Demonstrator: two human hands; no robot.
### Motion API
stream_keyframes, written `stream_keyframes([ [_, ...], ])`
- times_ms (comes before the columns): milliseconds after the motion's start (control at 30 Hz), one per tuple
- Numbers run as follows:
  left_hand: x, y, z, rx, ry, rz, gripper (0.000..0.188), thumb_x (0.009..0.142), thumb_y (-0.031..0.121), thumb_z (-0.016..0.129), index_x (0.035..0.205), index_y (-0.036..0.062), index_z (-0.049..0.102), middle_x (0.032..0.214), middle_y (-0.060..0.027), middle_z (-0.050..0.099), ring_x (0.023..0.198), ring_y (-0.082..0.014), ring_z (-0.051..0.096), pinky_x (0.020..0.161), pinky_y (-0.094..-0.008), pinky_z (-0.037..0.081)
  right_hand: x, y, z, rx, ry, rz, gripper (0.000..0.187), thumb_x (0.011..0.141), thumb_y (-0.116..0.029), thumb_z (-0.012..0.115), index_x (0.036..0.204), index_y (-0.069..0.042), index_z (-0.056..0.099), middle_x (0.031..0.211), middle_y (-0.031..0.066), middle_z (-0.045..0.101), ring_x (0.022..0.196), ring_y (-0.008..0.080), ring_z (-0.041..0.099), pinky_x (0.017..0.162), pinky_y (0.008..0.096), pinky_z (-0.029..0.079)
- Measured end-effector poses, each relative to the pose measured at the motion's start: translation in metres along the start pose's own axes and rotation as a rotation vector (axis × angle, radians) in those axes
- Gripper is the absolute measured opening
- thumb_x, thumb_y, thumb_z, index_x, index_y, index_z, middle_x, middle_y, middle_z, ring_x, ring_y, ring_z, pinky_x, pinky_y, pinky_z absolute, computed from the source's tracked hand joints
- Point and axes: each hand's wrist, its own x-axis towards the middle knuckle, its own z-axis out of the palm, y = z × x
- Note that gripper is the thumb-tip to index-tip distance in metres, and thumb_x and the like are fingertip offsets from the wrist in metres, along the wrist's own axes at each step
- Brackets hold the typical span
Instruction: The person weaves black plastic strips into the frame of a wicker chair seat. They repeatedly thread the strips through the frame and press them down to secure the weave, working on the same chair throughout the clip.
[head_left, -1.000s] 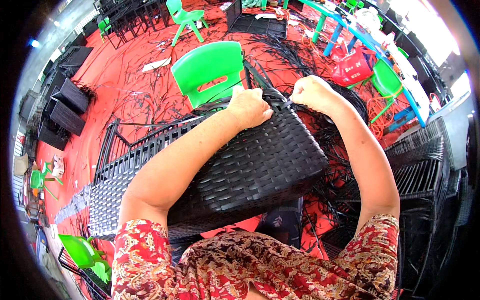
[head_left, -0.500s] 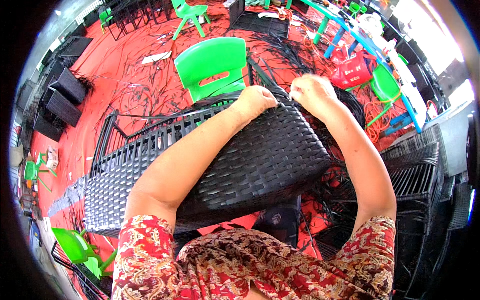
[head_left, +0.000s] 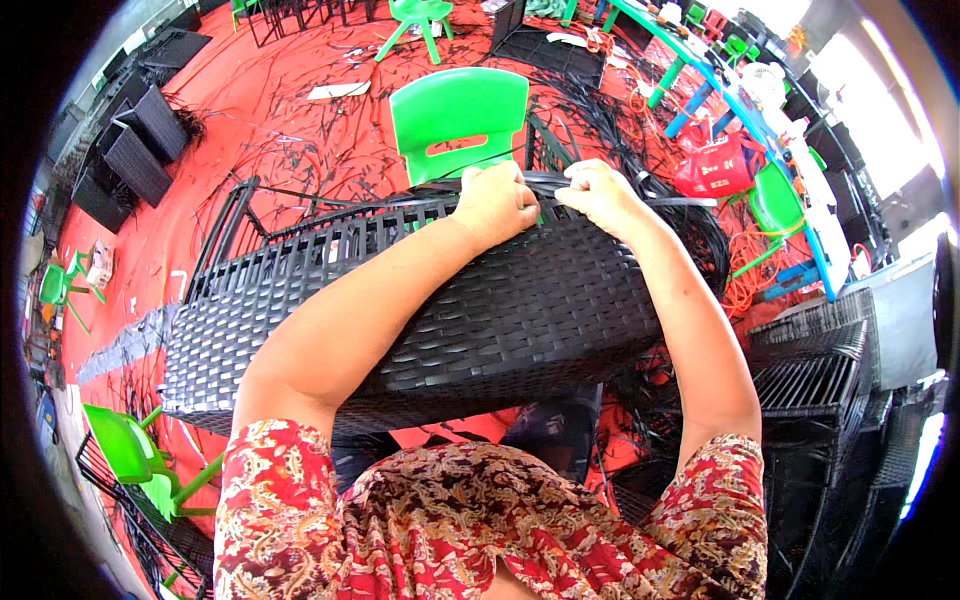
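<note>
Across my lap lies a black woven rattan-style furniture piece (head_left: 520, 290), tightly woven near me and with open slats along its far left. My left hand (head_left: 497, 207) is closed at its far edge, fingers curled around a black plastic strip (head_left: 545, 185). Close by on the right, my right hand (head_left: 605, 203) has its thumb and fingers pinched on the strip at the same edge. A flat, shiny strip length sticks out to the right past that hand. The fingertips are partly hidden, so the exact grip is unclear.
A green plastic chair (head_left: 460, 110) stands just beyond the far edge. Black strips litter the red floor (head_left: 290, 130). At right are a red bag (head_left: 712, 165), a blue-framed table (head_left: 750, 115) and a dark woven frame (head_left: 810, 370). Another green chair (head_left: 125, 445) is at lower left.
My left hand has shifted left and turned into a tighter fist. The right hand has come slightly left and down, and a strip length now shows beyond it. The whole view has shifted a little.
</note>
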Motion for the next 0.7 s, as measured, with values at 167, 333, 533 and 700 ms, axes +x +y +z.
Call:
stream_keyframes([
  [167, 0.011, 0.005, 0.013, 0.24, -0.08, 0.084, 0.014, 0.068, 0.03, 0.062, 0.073, 0.019, 0.07, 0.091, 0.0017, 0.051, 0.097, -0.0163, 0.048, 0.08, -0.0412, 0.03, -0.004, 0.006, 0.006, -0.161, 0.032, 0.022, 0.02, 0.065, -0.017, 0.066, 0.061, 0.0, 0.058, 0.105, 0.0183, 0.059, 0.097, 0.0278, 0.056, 0.086, 0.0336, 0.043],
  [333, 0.005, 0.001, 0.015, 0.02, -0.125, -0.054, 0.016, 0.074, 0.034, 0.062, 0.08, 0.0235, 0.072, 0.098, 0.002, 0.052, 0.101, -0.0165, 0.048, 0.084, -0.0406, 0.031, -0.009, 0.01, 0.007, -0.107, 0.008, -0.002, 0.019, 0.069, -0.018, 0.066, 0.065, 0.0, 0.062, 0.111, 0.0184, 0.056, 0.102, 0.0286, 0.055, 0.088, 0.0334, 0.042],
  [533, 0.015, -0.014, 0.029, -0.285, -0.076, 0.05, 0.009, 0.07, 0.026, 0.069, 0.073, 0.0184, 0.072, 0.072, 0.0088, 0.061, 0.094, -0.0135, 0.05, 0.079, -0.0289, 0.034, -0.009, 0.019, 0.013, -0.151, 0.006, -0.098, 0.018, 0.072, -0.021, 0.068, 0.069, -0.004, 0.064, 0.114, 0.0178, 0.055, 0.1, 0.0291, 0.056, 0.086, 0.0346, 0.043],
  [700, 0.017, -0.03, 0.032, -0.748, -0.025, -0.182, 0.007, 0.071, 0.012, 0.065, 0.065, 0.0083, 0.068, 0.069, 0.0005, 0.06, 0.072, -0.014, 0.053, 0.071, -0.027, 0.037, 0.014, -0.018, -0.001, -0.602, -0.051, -0.226, 0.019, 0.07, -0.026, 0.064, 0.073, -0.008, 0.067, 0.1, 0.014, 0.063, 0.089, 0.0321, 0.061, 0.075, 0.0393, 0.049],
])
